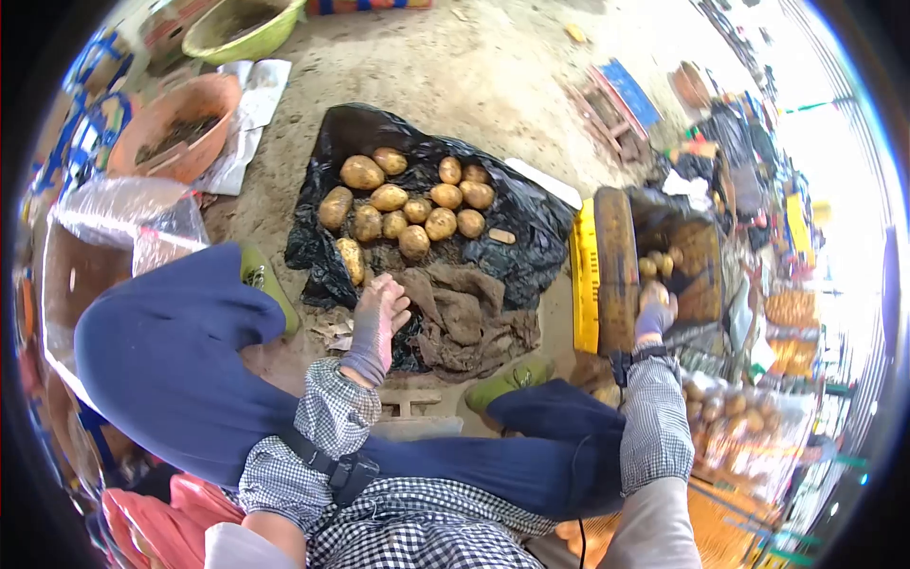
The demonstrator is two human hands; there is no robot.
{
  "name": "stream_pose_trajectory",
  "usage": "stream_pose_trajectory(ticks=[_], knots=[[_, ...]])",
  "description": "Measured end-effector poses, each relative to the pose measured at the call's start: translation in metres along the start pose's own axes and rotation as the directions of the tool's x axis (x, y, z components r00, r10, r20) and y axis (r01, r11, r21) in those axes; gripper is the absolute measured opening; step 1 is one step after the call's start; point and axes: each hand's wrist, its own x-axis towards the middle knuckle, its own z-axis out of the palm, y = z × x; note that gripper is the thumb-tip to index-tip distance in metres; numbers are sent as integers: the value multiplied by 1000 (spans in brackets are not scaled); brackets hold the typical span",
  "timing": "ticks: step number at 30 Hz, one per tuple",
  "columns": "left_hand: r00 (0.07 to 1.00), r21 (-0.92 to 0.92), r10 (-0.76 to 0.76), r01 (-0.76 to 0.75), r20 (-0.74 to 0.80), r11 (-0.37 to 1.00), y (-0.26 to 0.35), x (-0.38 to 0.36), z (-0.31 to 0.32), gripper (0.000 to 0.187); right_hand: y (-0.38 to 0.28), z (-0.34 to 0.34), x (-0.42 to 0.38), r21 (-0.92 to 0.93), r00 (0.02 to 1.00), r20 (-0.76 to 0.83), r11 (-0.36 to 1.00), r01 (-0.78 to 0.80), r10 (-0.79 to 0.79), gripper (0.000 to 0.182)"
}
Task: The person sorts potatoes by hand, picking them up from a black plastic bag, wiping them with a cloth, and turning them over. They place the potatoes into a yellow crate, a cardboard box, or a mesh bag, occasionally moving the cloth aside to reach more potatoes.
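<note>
1. Main spot here is the crumpled black plastic sheet point(531, 261) on the dusty concrete floor point(455, 57). The dirt-smeared, yellowish-brown potatoes point(414, 242) sit loose in its middle and far part, in one close bunch. More small pale potatoes point(648, 266) are in the grubby brown crate with a bright yellow side point(585, 275), just right of the sheet.

2. Left hand point(373, 327), in a pale greyish-purple fingerless-looking glove, is over the sheet's near edge, fingers loosely spread, nothing in it that I can see. Closest stuff is the rumpled brown sackcloth point(460, 308) and the nearest potatoes.

3. Right hand point(657, 310) is down in the crate, right of the sheet, fingers curled around or against something potato-coloured. Too small to tell whether it's gripped or just touched.

4. What could go wrong, imo: the sheet is all folds, so a snag or tug could set those round potatoes rolling. The olive-green shoe point(268, 289) is right by its left edge, so a shuffle might drag it.

5. Crate side: dropping a potato from high up could bruise it. Reaching in blind past that tall wall could bang the knuckles too.
</note>
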Motion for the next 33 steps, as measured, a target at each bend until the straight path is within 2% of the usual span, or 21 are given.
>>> stream_pose_trajectory(ticks=[2,3,5,6,7,8,9,11,12,16,17,18,20,22,24,25,26,28,29,31,33], knots=[[999,-74,15,-12,43,997,-6,5,-3,47,-31,5,-46,-381,996,-72,922,-69,45,31],[999,-70,16,-13,37,997,-5,6,-2,46,-34,3,-48,-597,957,-162,749,-288,239,35],[999,-66,11,-9,31,998,-2,8,0,44,-36,7,-48,-966,995,41,260,16,90,36],[1000,-56,3,-4,-5,998,0,8,3,44,-54,47,-79,-981,982,-127,163,-104,-138,32],[999,-47,-6,4,-39,999,1,9,5,43,-84,93,-121,-961,918,206,107,256,-340,30],[999,-51,-16,14,-39,999,1,11,7,43,-99,136,-158,-822,709,502,-19,569,-496,28],[999,-9,3,-3,-36,1000,-1,12,9,45,-90,165,-174,-644,605,656,84,760,-451,23],[999,29,9,-8,-34,1000,-2,10,12,46,-74,234,-231,-311,416,884,398,863,-211,36],[1000,10,14,-14,-24,1000,0,8,15,48,-69,265,-261,-249,281,957,299,921,-69,48],[996,-20,85,-85,8,996,0,12,11,52,2,352,-331,-91,71,973,83,992,222,65],[975,72,222,-221,-3,973,-24,27,2,50,22,363,-337,-116,102,952,33,993,290,65],[983,-2,182,-182,-18,983,-17,22,6,49,30,375,-346,-198,204,915,-53,979,348,65],[996,-82,87,-87,-4,993,-3,10,10,49,34,382,-345,-286,267,882,-10,958,388,66],[996,-104,92,-91,6,990,-3,10,9,50,12,377,-349,-248,237,906,-16,969,350,58],[994,-157,99,-90,51,984,-2,10,12,51,-2,368,-342,-232,181,911,99,968,371,70],[996,-163,76,-67,55,984,2,9,15,52,16,355,-340,-249,199,960,278,928,198,72],[995,-166,76,-64,68,984,6,6,18,52,30,345,-331,-489,310,867,541,685,390,70],[1000,-246,7,-10,-14,969,14,0,25,46,-11,340,-343,-747,333,645,659,86,688,64],[999,-182,34,-37,-15,983,11,0,26,45,-33,332,-349,-747,346,642,659,84,684,64],[996,-211,0,17,84,977,4,2,20,49,-77,305,-362,-432,220,805,799,-419,551,67],[972,-262,-41,103,231,960,8,-3,24,58,-136,292,-386,-336,236,854,838,-429,463,69]])
